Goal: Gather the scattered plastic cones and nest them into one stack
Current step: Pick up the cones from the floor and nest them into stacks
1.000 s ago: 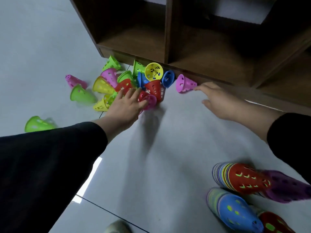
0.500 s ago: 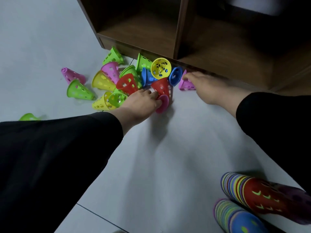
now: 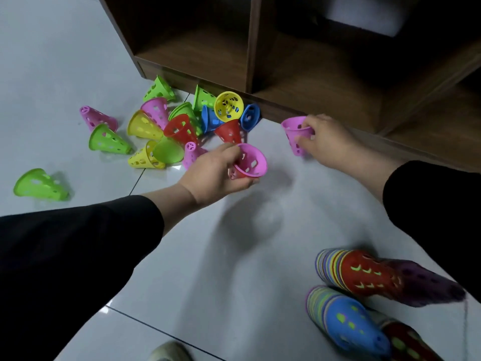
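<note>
My left hand (image 3: 216, 173) grips a pink perforated cone (image 3: 251, 160) lifted off the floor, its wide mouth facing right; a red cone seems nested under it. My right hand (image 3: 325, 138) grips another pink cone (image 3: 295, 132) by its side, mouth up and to the left, close to the shelf base. A heap of scattered cones (image 3: 182, 126) in green, yellow, red, blue and pink lies on the floor beyond my left hand. A lone green cone (image 3: 41, 185) lies far left. Two nested stacks lie at lower right: a red-topped stack (image 3: 364, 276) and a blue-topped stack (image 3: 348, 321).
A dark wooden shelf unit (image 3: 260, 74) with open compartments stands along the back, its base right behind the heap. The floor (image 3: 247, 256) is pale tile with grout lines. A shoe tip (image 3: 169, 351) shows at the bottom edge.
My left hand has closed on a pink cone and lifted it from the heap toward the right. My right hand has picked up the pink cone by the shelf and drawn it back.
</note>
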Available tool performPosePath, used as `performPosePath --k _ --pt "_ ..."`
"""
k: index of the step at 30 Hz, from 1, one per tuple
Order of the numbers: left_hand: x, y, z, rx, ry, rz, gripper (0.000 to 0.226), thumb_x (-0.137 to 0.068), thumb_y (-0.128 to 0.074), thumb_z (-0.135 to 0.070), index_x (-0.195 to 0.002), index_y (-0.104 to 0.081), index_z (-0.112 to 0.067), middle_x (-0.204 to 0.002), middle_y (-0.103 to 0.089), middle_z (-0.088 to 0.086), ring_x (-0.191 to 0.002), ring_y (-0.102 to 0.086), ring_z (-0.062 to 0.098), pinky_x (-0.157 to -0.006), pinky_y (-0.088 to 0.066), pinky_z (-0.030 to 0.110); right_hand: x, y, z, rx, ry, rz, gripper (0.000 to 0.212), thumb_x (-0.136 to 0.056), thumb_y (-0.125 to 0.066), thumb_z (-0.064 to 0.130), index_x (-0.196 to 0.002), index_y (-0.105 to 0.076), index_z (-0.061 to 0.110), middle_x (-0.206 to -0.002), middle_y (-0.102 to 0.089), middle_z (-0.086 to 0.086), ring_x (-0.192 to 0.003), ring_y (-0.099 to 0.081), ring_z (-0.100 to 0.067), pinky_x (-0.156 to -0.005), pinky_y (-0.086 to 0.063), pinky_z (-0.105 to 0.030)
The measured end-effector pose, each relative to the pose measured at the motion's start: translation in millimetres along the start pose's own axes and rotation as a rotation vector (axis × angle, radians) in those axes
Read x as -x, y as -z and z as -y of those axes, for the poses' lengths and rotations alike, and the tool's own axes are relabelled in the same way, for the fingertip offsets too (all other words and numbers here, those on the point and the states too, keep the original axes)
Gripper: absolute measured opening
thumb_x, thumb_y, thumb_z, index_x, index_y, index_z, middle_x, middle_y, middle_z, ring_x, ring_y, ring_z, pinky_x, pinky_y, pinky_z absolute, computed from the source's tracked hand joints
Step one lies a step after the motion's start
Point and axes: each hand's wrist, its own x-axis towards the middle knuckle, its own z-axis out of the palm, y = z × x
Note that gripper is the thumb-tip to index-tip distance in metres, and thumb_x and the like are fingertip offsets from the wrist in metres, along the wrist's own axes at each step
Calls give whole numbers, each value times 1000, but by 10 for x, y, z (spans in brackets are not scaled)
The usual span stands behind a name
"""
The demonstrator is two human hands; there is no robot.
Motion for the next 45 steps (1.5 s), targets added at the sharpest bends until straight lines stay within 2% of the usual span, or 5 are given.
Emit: performPosePath --k 7,11,17,32,45 --pt "-14 -20 -1075 342 103 22 44 -79 -79 -43 -103 -43 -34 -99 -56 -8 -82 -59 13 -62 -48 20 1350 1174 -164 -289 -93 -119 27 -84 -74 30 -93 -52 19 -72 -55 4 -60 -49 -8 -57 -42 -30" --pt "134 -132 -1565 237 22 207 66 -79 -77 -46 -131 -38 -36 -109 -54 -9 -90 -60 10 -73 -50 20 2257 1468 -356 -181 -144 -28 40 -80 -76 34 -109 -48 36 -77 -57 9 -63 -57 -7 -57 -51 -34" --pt "340 -325 -1910 -97 -203 465 78 -78 -73 -45 -143 -30 -38 -115 -57 -5 -93 -59 18 -76 -46 26 3006 1375 -604 23 -194 254 75 -85 -69 41 -146 -26 42 -133 -45 7 -105 -52 -17 -82 -49 -32" --pt "47 -740 -2509 -701 -324 679 79 -91 -61 -39 -155 -15 -37 -116 -51 7 -97 -58 29 -71 -46 35 3052 1276 -753 416 -67 314 73 -80 -65 48 -144 -36 28 -121 -50 -4 -109 -54 -28 -86 -50 -41" --pt "456 -678 -2009 -59 -23 466 70 -92 -60 -52 -150 -35 -23 -141 -49 4 -123 -52 21 -100 -40 27 2876 676 -667 103 29 98 61 -91 -39 62 -135 -55 23 -135 -52 5 -119 -48 -19 -100 -43 -37"
